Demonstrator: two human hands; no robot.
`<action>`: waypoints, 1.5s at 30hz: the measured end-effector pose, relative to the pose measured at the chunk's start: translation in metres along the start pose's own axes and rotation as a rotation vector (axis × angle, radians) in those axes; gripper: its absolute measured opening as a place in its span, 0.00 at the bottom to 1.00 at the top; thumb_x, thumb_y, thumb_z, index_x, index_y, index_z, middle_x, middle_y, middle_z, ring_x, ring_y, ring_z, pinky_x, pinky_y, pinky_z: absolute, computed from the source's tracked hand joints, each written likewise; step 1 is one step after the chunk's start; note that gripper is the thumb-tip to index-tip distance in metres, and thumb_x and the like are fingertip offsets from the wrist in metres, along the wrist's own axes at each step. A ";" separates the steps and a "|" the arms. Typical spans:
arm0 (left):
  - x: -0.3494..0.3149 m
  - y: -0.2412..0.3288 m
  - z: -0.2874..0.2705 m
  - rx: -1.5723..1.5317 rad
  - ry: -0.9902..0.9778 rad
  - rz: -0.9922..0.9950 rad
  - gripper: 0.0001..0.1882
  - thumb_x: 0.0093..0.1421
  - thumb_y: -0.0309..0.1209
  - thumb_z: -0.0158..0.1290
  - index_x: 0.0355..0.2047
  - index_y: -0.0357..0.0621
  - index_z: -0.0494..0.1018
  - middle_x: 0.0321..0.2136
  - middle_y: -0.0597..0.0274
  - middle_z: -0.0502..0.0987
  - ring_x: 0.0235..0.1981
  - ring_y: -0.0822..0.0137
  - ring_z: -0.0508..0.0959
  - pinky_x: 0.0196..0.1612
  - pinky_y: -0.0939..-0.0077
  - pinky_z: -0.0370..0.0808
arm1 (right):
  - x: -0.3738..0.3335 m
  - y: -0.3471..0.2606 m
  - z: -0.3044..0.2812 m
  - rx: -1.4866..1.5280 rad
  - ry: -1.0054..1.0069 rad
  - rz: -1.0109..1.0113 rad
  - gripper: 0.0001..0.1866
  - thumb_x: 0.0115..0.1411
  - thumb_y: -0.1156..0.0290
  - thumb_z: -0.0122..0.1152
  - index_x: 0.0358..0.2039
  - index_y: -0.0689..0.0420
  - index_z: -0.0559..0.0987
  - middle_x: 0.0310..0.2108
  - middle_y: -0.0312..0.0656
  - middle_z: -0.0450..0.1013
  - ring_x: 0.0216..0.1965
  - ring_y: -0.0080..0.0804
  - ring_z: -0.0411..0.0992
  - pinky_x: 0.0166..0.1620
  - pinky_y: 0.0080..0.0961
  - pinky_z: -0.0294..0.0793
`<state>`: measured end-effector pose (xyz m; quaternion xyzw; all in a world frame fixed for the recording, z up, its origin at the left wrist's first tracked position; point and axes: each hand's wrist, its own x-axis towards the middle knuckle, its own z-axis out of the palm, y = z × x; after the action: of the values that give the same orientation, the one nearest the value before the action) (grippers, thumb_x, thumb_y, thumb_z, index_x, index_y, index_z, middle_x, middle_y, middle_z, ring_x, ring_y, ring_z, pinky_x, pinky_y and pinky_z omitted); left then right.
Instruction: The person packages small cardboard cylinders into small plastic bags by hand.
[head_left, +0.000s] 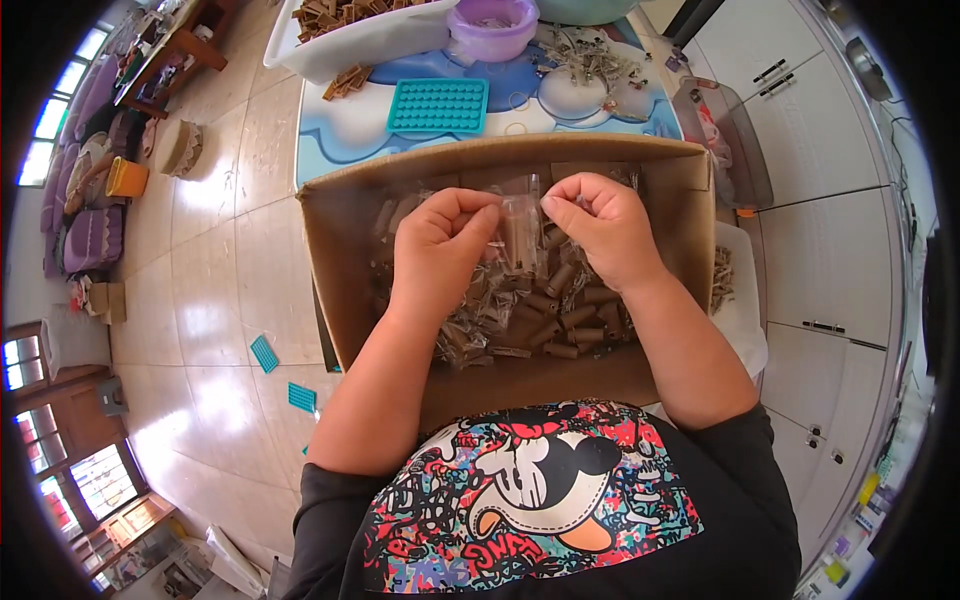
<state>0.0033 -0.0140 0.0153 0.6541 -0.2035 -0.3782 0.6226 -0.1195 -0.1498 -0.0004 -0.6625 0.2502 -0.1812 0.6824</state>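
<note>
Over an open cardboard box (338,262), a small clear plastic bag (520,235) with brown pieces inside is stretched between my two hands. My left hand (440,240) pinches its upper left side between thumb and fingers. At the upper right corner, my right hand (612,228) has thumb and forefinger pressed together on the bag. Below them the box holds many short brown cardboard tubes (580,318), mixed with crinkled clear bags (465,335). The bag and my hands cover part of the box's contents.
Beyond the box, a blue patterned table bears a teal tray (438,106) with rows of bumps, a purple basin (492,42), a white bin (345,58) of brown pieces and a heap of small parts (595,75). White cabinets (825,240) stand right. Teal trays (264,354) lie on the floor.
</note>
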 end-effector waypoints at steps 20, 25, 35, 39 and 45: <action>0.002 -0.001 0.001 -0.186 -0.001 -0.062 0.05 0.58 0.22 0.46 0.31 0.39 0.72 0.27 0.65 0.75 0.29 0.74 0.76 0.30 0.79 0.77 | -0.001 0.002 0.007 0.356 0.045 0.096 0.06 0.56 0.72 0.55 0.31 0.60 0.73 0.22 0.29 0.69 0.21 0.11 0.61 0.25 0.10 0.61; 0.005 -0.004 -0.004 -0.176 0.006 0.033 0.05 0.58 0.21 0.45 0.30 0.38 0.72 0.26 0.66 0.73 0.29 0.75 0.75 0.29 0.80 0.77 | 0.002 0.001 -0.001 0.433 0.078 0.188 0.10 0.56 0.65 0.57 0.31 0.59 0.74 0.18 0.26 0.64 0.16 0.09 0.53 0.19 0.10 0.51; -0.003 0.000 0.005 -0.232 -0.061 0.048 0.09 0.58 0.25 0.47 0.40 0.38 0.69 0.33 0.61 0.74 0.32 0.73 0.76 0.34 0.80 0.74 | -0.003 -0.001 0.008 0.212 -0.020 0.147 0.10 0.55 0.65 0.59 0.28 0.61 0.76 0.20 0.28 0.68 0.22 0.12 0.61 0.25 0.11 0.59; 0.000 0.000 -0.001 -0.138 -0.060 -0.052 0.12 0.57 0.28 0.49 0.42 0.39 0.68 0.32 0.62 0.74 0.32 0.73 0.76 0.35 0.80 0.74 | -0.002 -0.004 0.011 0.208 0.001 0.087 0.09 0.55 0.68 0.58 0.27 0.61 0.76 0.21 0.28 0.69 0.24 0.11 0.62 0.28 0.11 0.62; 0.007 0.014 -0.042 0.397 -0.029 0.015 0.07 0.57 0.28 0.49 0.31 0.37 0.72 0.22 0.66 0.73 0.23 0.77 0.72 0.29 0.82 0.69 | 0.015 -0.006 -0.036 -0.506 0.008 0.059 0.08 0.54 0.67 0.55 0.30 0.57 0.77 0.22 0.34 0.72 0.26 0.23 0.69 0.31 0.22 0.67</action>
<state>0.0426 0.0066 0.0245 0.7571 -0.2879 -0.3354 0.4811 -0.1279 -0.1884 0.0044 -0.8039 0.3098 -0.0955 0.4987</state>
